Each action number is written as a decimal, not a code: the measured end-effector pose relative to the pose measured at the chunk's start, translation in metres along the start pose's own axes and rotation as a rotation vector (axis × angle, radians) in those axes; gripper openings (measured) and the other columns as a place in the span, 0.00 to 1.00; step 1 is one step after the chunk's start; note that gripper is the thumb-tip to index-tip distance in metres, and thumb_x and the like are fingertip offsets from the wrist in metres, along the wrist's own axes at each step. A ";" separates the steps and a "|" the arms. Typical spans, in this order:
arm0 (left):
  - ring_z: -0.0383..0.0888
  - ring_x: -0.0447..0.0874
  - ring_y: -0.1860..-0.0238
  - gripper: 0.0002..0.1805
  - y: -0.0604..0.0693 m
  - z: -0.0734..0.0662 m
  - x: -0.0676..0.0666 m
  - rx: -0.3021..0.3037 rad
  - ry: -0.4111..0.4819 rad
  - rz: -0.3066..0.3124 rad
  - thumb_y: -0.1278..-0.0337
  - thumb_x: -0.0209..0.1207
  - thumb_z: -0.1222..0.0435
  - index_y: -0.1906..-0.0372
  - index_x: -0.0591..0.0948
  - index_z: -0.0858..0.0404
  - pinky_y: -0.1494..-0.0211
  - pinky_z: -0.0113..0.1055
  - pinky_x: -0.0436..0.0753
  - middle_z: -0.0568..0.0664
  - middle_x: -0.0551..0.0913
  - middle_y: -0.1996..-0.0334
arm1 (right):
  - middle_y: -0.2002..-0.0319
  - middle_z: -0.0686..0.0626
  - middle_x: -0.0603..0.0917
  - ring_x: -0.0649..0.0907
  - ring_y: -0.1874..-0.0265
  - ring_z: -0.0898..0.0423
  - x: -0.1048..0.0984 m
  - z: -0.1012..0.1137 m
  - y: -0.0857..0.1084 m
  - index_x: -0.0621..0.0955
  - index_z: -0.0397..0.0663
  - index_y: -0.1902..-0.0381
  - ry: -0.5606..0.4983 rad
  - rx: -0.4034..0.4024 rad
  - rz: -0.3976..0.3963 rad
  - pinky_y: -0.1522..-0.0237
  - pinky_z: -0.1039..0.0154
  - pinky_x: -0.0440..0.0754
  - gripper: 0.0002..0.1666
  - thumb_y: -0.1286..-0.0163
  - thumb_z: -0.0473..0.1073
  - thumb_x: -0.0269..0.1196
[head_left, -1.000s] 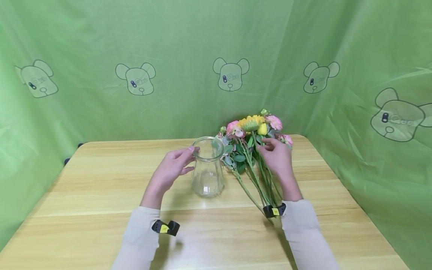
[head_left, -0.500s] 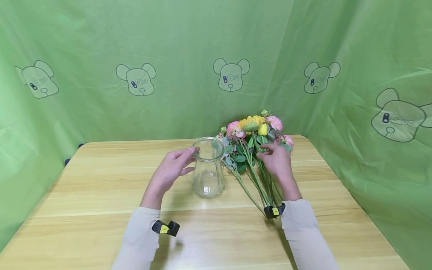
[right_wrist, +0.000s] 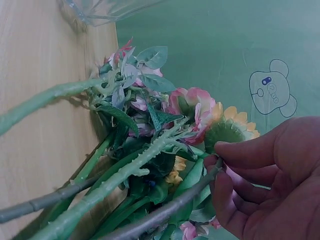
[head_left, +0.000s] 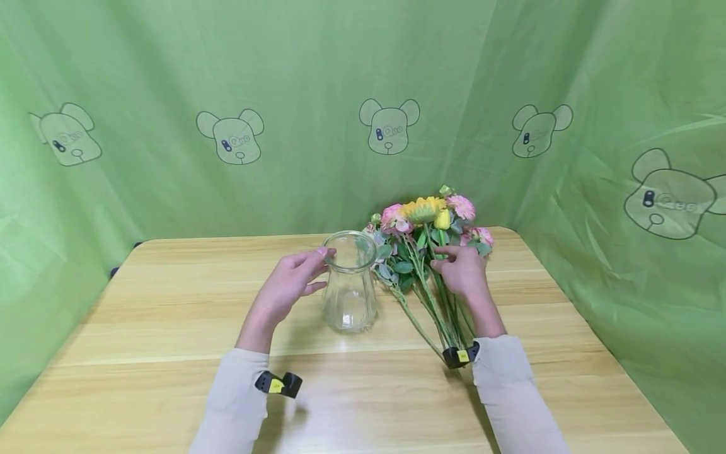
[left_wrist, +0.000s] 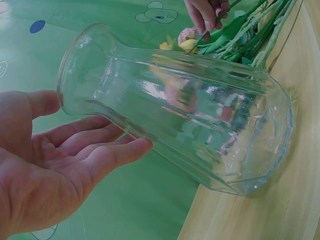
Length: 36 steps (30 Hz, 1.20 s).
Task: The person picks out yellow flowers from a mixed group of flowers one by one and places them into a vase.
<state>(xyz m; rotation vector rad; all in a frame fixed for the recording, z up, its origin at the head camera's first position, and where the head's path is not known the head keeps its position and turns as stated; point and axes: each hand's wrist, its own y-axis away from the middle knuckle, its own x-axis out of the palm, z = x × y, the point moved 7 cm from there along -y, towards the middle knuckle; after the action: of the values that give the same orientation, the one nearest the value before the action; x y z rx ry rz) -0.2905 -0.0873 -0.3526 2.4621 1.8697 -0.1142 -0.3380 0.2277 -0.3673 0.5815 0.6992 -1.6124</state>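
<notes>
A clear glass vase with faceted sides stands upright on the table. My left hand is at its left side, thumb by the rim and fairly straight fingers resting along the neck, as the left wrist view shows. To the right lies a bunch of artificial flowers, blooms toward the back. Over it, my right hand pinches a brownish-green stem between thumb and fingers. That stem runs up close to the yellow sunflower; whether it belongs to it is hidden by the fingers.
Both hands work over a light wooden table. Green curtains printed with bear heads surround its back and sides. Pink blooms and a yellow tulip lie beside the sunflower. Loose stems spread toward the person.
My right hand has come slightly down toward the person, and the sunflower and tulip have shifted a little. The left hand and vase stay in place.
</notes>
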 end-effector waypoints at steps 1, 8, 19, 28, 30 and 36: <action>0.53 0.71 0.27 0.28 0.000 0.000 0.000 0.000 0.001 0.000 0.21 0.48 0.50 0.32 0.75 0.66 0.33 0.41 0.82 0.54 0.73 0.28 | 0.62 0.38 0.85 0.77 0.75 0.54 0.000 0.000 0.000 0.81 0.39 0.38 -0.001 0.000 -0.001 0.76 0.65 0.75 0.22 0.28 0.39 0.62; 0.54 0.71 0.28 0.28 -0.001 0.000 -0.001 0.003 0.007 0.002 0.21 0.48 0.50 0.32 0.75 0.67 0.33 0.41 0.83 0.55 0.73 0.28 | 0.71 0.45 0.79 0.73 0.80 0.56 -0.003 0.004 0.002 0.81 0.38 0.40 -0.035 0.013 -0.013 0.81 0.66 0.73 0.21 0.29 0.37 0.62; 0.54 0.71 0.28 0.28 -0.002 0.001 -0.006 0.004 0.013 0.009 0.22 0.49 0.50 0.33 0.75 0.67 0.34 0.41 0.83 0.55 0.74 0.29 | 0.72 0.47 0.74 0.70 0.80 0.58 0.000 0.007 0.003 0.78 0.38 0.35 -0.072 0.037 0.030 0.81 0.68 0.71 0.25 0.29 0.36 0.59; 0.54 0.72 0.28 0.28 -0.002 0.001 -0.006 0.003 0.014 0.011 0.22 0.49 0.50 0.32 0.75 0.66 0.34 0.41 0.83 0.55 0.74 0.29 | 0.66 0.44 0.73 0.75 0.75 0.54 0.005 0.008 0.004 0.78 0.37 0.38 -0.187 0.090 0.073 0.75 0.66 0.76 0.22 0.28 0.37 0.58; 0.54 0.72 0.28 0.28 -0.002 0.001 -0.006 0.003 0.018 0.010 0.22 0.49 0.50 0.33 0.76 0.66 0.34 0.41 0.83 0.55 0.74 0.29 | 0.66 0.44 0.74 0.78 0.73 0.52 0.005 0.009 0.005 0.77 0.37 0.37 -0.227 0.102 0.077 0.73 0.65 0.79 0.23 0.28 0.37 0.58; 0.54 0.72 0.28 0.27 -0.002 0.002 -0.007 0.001 0.024 0.007 0.22 0.49 0.51 0.33 0.76 0.67 0.34 0.40 0.83 0.56 0.74 0.29 | 0.67 0.45 0.78 0.81 0.71 0.52 0.005 0.013 0.008 0.76 0.37 0.37 -0.339 0.120 0.096 0.68 0.63 0.86 0.23 0.28 0.36 0.59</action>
<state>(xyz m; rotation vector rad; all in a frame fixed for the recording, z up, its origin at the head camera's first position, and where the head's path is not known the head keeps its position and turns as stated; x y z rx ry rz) -0.2942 -0.0934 -0.3536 2.4816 1.8707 -0.0855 -0.3307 0.2141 -0.3627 0.4060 0.3210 -1.6193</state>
